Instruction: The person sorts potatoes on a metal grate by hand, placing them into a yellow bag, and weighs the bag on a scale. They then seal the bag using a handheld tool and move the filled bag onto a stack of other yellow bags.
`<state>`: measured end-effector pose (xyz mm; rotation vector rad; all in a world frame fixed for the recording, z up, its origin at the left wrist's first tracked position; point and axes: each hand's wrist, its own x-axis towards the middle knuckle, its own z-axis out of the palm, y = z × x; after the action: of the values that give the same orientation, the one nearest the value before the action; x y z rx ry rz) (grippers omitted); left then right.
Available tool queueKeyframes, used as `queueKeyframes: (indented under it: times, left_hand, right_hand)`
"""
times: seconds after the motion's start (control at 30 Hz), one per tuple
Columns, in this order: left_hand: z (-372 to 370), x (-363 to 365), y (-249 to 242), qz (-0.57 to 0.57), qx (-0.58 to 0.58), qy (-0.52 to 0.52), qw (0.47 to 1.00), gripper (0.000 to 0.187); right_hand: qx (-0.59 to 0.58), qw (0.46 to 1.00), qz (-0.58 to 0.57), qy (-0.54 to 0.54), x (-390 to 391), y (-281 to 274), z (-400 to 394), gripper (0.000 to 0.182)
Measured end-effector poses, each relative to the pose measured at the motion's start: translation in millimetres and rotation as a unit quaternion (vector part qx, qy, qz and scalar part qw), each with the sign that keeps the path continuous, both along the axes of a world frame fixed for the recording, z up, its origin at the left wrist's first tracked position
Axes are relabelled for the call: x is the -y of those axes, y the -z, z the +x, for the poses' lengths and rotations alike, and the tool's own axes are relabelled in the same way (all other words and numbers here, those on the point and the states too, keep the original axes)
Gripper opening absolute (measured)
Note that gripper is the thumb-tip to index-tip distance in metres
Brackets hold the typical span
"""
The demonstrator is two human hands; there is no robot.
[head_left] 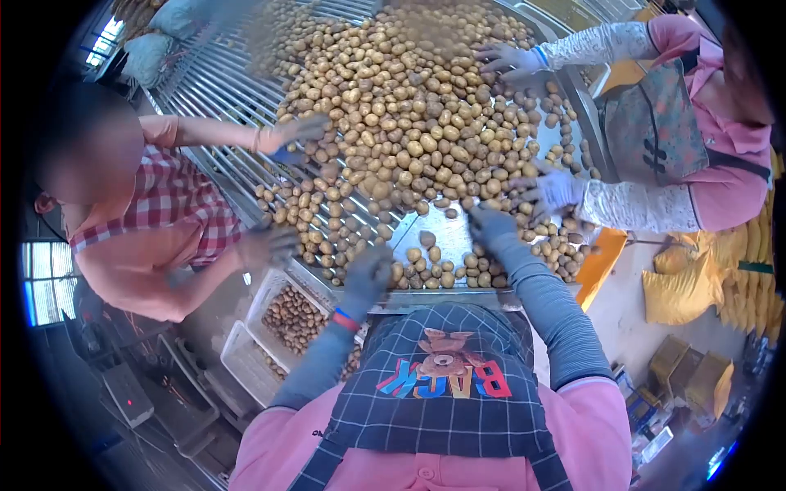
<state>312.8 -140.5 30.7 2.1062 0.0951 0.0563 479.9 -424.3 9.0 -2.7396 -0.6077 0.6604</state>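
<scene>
Many potatoes [426, 143] lie heaped over a metal sorting table [446, 229] in front of me. My left hand [368, 274], in a grey glove, is at the near edge beside a few potatoes. Its fingers look curled, and their inner side is hidden, so I cannot make out what they hold. My right hand [494, 229], gloved as well, reaches over the near side of the heap with its fingers stretched out against potatoes. Between my hands is a patch of bare metal with a small cluster of potatoes along the rim.
A co-worker in a checked apron [184, 196] works at the left, both gloved hands near the rollers [217, 106]. Another in pink [729, 147] reaches in from the right. White crates [254, 360], one holding small potatoes, stand below left. Yellow sacks [684, 286] lie at right.
</scene>
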Motion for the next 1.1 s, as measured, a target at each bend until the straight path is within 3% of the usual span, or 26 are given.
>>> queueKeyframes:
  times: [0.07,0.13,0.17,0.2,0.23,0.27,0.33,0.4,0.47,0.53,0.6,0.67,0.73,0.8,0.87,0.9,0.93,0.97,1.0,1.03,1.07,1.1]
  left_hand:
    - [43,-10,-25,0.036,-0.039,-0.1,0.994,0.027]
    - [93,-15,-16,0.107,0.059,-0.121,0.985,0.022]
    - [115,-13,-10,0.101,0.06,-0.123,0.985,0.022]
    - [132,-7,-3,0.205,0.035,-0.092,0.974,0.021]
    - [141,1,3,0.308,0.011,-0.058,0.95,0.02]
    - [140,15,4,0.303,0.013,-0.06,0.951,0.02]
    - [124,46,6,0.399,-0.016,-0.021,0.917,0.023]
    - [95,64,48,0.261,-0.097,0.107,0.955,0.034]
    - [58,85,42,0.196,-0.024,0.174,0.965,0.036]
    - [62,86,44,0.198,-0.049,0.183,0.962,0.037]
    - [67,89,47,0.192,-0.081,0.185,0.96,0.039]
    - [72,80,50,0.12,-0.051,0.186,0.974,0.044]
    - [74,74,32,0.124,-0.065,0.203,0.969,0.043]
    - [75,64,17,0.051,-0.051,0.219,0.973,0.033]
    - [79,35,13,0.039,0.043,0.141,0.988,0.026]
    - [87,18,-6,-0.001,0.116,0.083,0.99,0.024]
    - [89,-4,-11,0.056,0.086,0.013,0.995,0.022]
    - [94,-32,12,0.002,0.111,-0.072,0.991,0.024]
    - [106,-52,-3,0.068,0.105,-0.151,0.981,0.032]
    - [113,-75,7,0.126,0.127,-0.183,0.967,0.048]
    - [122,-72,12,0.122,0.128,-0.184,0.967,0.048]
    - [128,-68,16,0.263,0.074,-0.139,0.952,0.057]
  right_hand:
    - [0.033,0.999,-0.033,0.009,2,12,5,0.029]
    - [0.08,0.977,0.049,0.19,-14,9,10,0.032]
    - [0.016,0.965,0.137,0.224,-33,-19,-3,0.033]
    - [0.0,0.967,0.173,0.187,-47,-14,-22,0.033]
    - [0.049,0.969,0.229,0.079,-56,-22,-45,0.031]
    - [0.025,0.984,0.119,-0.131,-58,-26,-47,0.028]
    - [0.005,0.988,0.081,-0.134,-29,-2,-48,0.026]
    - [0.059,0.994,-0.009,-0.089,10,6,-20,0.027]
    - [0.044,0.988,-0.028,0.147,32,21,11,0.029]
    - [0.035,0.938,0.019,0.345,28,-9,50,0.031]
    - [0.092,0.955,0.165,0.227,-5,-41,77,0.033]
    - [0.096,0.962,0.216,0.133,-63,-65,99,0.036]
    - [0.1,0.974,0.192,0.071,-117,-36,118,0.037]
    - [0.071,0.996,0.026,0.048,-156,-44,95,0.042]
    - [0.01,0.999,0.009,0.043,-162,-42,80,0.042]
    - [-0.048,0.998,-0.013,0.031,-161,-40,70,0.042]
    - [-0.056,0.998,0.017,-0.03,-146,-20,52,0.04]
    - [-0.062,0.993,0.044,-0.093,-119,3,32,0.039]
    - [-0.016,0.989,0.085,-0.122,-92,7,11,0.042]
    - [0.031,0.98,0.126,-0.151,-62,10,-5,0.045]
    - [0.092,0.97,0.179,-0.14,-32,27,-10,0.046]
    - [0.107,0.976,0.12,-0.144,-7,23,-5,0.047]
